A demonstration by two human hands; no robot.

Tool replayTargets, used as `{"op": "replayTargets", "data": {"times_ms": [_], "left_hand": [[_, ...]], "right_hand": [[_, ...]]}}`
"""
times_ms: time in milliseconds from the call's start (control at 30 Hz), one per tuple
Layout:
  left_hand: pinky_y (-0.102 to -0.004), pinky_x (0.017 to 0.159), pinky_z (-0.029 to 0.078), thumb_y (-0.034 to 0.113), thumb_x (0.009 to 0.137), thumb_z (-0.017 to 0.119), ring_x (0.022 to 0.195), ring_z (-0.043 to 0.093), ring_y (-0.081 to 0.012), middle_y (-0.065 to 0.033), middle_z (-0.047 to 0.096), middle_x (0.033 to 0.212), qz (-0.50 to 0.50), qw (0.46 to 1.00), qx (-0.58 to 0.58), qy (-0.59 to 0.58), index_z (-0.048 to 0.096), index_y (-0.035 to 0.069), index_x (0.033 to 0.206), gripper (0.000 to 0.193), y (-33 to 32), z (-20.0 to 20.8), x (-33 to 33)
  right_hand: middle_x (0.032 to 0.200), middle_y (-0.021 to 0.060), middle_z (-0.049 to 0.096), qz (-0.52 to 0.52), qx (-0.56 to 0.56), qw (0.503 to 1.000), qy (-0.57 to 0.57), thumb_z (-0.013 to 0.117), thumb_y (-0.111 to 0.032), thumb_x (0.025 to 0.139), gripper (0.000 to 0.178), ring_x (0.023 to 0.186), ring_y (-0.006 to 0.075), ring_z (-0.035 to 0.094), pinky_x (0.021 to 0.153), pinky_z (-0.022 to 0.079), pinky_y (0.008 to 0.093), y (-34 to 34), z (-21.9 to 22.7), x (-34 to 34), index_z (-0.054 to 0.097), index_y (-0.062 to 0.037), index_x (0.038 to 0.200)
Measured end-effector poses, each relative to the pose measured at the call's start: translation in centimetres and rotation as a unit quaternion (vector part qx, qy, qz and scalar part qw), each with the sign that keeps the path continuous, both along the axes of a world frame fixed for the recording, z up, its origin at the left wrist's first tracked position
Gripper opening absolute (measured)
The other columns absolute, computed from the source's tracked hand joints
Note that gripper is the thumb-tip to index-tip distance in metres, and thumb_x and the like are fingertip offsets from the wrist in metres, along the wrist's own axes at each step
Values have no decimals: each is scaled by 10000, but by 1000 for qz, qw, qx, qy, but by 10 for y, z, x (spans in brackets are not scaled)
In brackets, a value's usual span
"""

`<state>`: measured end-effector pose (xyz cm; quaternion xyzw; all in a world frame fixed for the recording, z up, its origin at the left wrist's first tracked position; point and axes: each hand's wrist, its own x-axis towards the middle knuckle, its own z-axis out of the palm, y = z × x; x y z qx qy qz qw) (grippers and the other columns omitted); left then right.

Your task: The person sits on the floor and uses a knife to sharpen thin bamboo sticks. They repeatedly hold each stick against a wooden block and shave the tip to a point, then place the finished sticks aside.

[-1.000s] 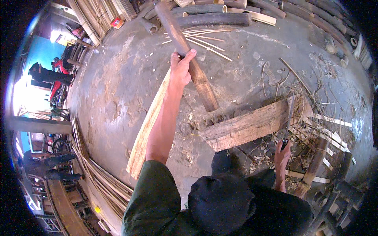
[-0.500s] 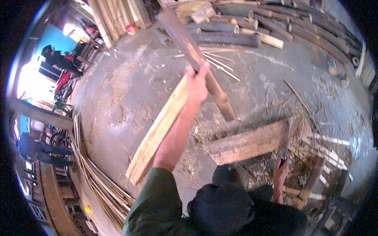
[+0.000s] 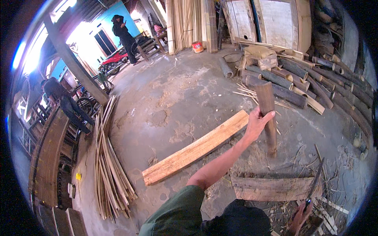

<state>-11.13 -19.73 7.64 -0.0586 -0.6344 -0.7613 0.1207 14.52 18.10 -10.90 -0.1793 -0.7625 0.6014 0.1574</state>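
My left hand (image 3: 258,125) is closed round a dark brown split length of bamboo (image 3: 265,96). The bamboo stands nearly upright above the floor. Low on the right, my right hand (image 3: 301,215) grips the dark handle of a long-bladed knife (image 3: 316,179), its blade pointing up and away. Between the hands, a thick, rough wooden block (image 3: 275,188) lies across the floor with chips and shavings around its near side. A pale wooden plank (image 3: 197,148) lies slantwise on the floor to the left of my left hand, its far end close to that hand.
Long thin strips (image 3: 108,165) lie bundled at left, beside a slatted bench (image 3: 49,157). Bamboo poles (image 3: 283,84) are piled at far right. A red packet (image 3: 197,47) sits before upright slats. One person (image 3: 124,37) stands at the back, another (image 3: 67,100) at left.
The view has lifted and swung, showing more of the far room. The bamboo in my left hand has turned from slanting to nearly upright. My right hand still holds the knife.
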Motion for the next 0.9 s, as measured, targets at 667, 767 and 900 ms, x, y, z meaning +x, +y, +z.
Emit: {"op": "replayTargets", "data": {"times_ms": [667, 767, 900], "left_hand": [[-237, 764, 493, 121, 869, 708, 839, 596, -43, 18, 705, 942, -68, 990, -110, 57, 705, 29, 1045, 198, 45, 64, 55], [-229, 757, 493, 116, 866, 710, 828, 601, -44, 11, 710, 934, -87, 988, -122, 49, 707, 27, 1044, 200, 49, 62, 69], [-232, 708, 498, 117, 854, 723, 777, 598, -45, -6, 714, 887, -110, 982, -147, 43, 702, 12, 1058, 230, 52, 56, 75]], "right_hand": [[719, 18, 500, 310, -26, 948, 61, 454, -245, 1012, 459, 502, 71, 473, 446, 398, 238, -126, 345, -55, 344, -46, 1411], [690, 2, 522, 320, -35, 945, 51, 483, -224, 1001, 437, 528, 69, 496, 492, 403, 248, -129, 339, -57, 392, -43, 1388], [726, 18, 558, 323, -33, 945, 33, 500, -214, 993, 425, 567, 75, 521, 520, 415, 252, -129, 336, -58, 423, -50, 1378]]}}
